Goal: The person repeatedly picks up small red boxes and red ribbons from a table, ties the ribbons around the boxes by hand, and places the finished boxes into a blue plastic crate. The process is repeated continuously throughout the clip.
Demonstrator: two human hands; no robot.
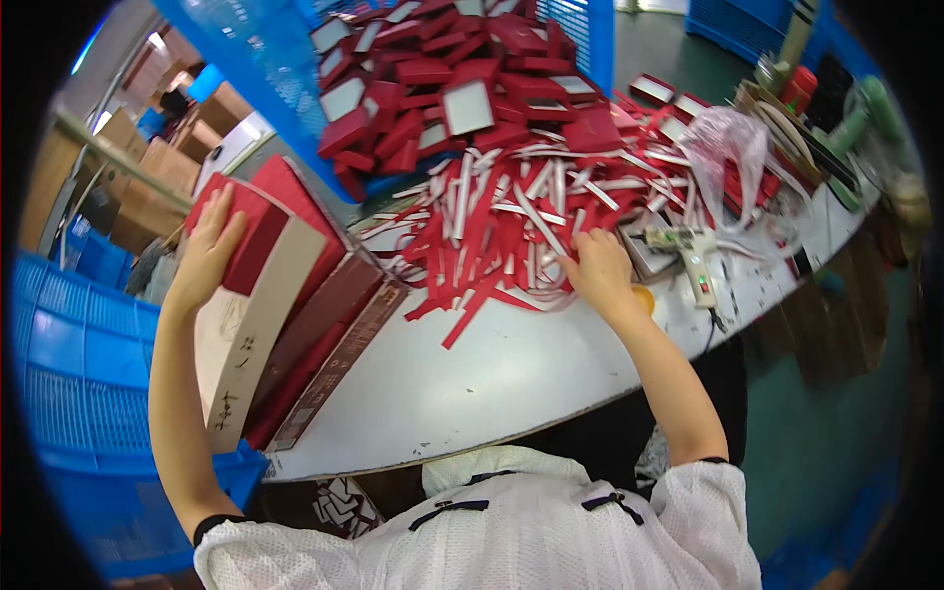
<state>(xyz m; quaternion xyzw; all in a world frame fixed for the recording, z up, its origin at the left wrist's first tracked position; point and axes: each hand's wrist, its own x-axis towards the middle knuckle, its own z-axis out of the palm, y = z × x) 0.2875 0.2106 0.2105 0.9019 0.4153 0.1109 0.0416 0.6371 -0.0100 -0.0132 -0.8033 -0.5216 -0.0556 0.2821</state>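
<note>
My left hand [210, 244] lies with its fingers stretched over the upper end of a red and white cardboard piece [264, 329]. This piece leans on a dark red box [329, 356] standing at the table's left side. My right hand [601, 267] is at the right front of a heap of red and white strips [492, 231]. Its fingers are curled, and the end of a white strip [540, 224] meets its thumb and fingertips. A white glue gun [696, 265] lies to the right of that hand, and a yellow round thing [643, 298] is partly hidden behind the wrist.
Many small red boxes [468, 106] fill a blue crate [588, 44] behind the strips. A clear plastic bag [726, 157] and a cardboard box [787, 123] with tape rolls stand at the right. Blue crates [84, 344] are stacked beside the white table [472, 383] at left.
</note>
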